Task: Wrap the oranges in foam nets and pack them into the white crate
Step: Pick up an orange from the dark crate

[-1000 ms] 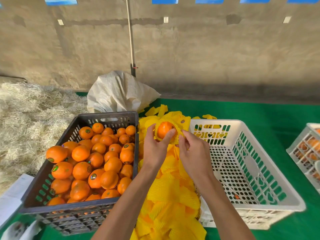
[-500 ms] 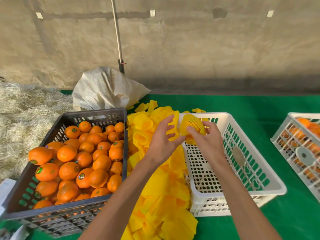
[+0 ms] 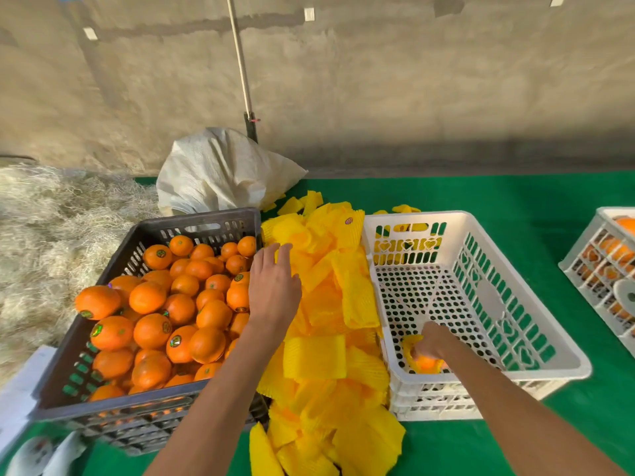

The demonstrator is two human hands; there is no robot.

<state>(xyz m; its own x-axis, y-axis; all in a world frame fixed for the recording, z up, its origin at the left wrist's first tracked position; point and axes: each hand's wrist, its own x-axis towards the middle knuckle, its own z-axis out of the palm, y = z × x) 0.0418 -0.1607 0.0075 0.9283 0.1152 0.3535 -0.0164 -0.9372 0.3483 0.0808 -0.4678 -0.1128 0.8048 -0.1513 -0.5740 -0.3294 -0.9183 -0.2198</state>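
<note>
A dark grey crate [image 3: 113,266] on the left is full of loose oranges [image 3: 151,329]. A heap of yellow foam nets [image 3: 326,304] lies between it and the white crate [image 3: 536,324] on the right. My right hand [image 3: 431,345] reaches down into the white crate's near left corner and holds a net-wrapped orange [image 3: 424,362] against the perforated floor. My left hand [image 3: 273,286] hovers with straight fingers over the edge of the foam nets, beside the dark crate's right wall, holding nothing.
A white woven sack [image 3: 223,173] leans behind the crates. Straw [image 3: 48,228] is piled at the left. A second white crate [image 3: 608,269] with wrapped oranges stands at the far right on the green cloth [image 3: 515,194]. A concrete wall is behind.
My right hand carried the wrapped orange from above the nets down into the white crate's near corner. My left hand let go and moved left toward the dark crate.
</note>
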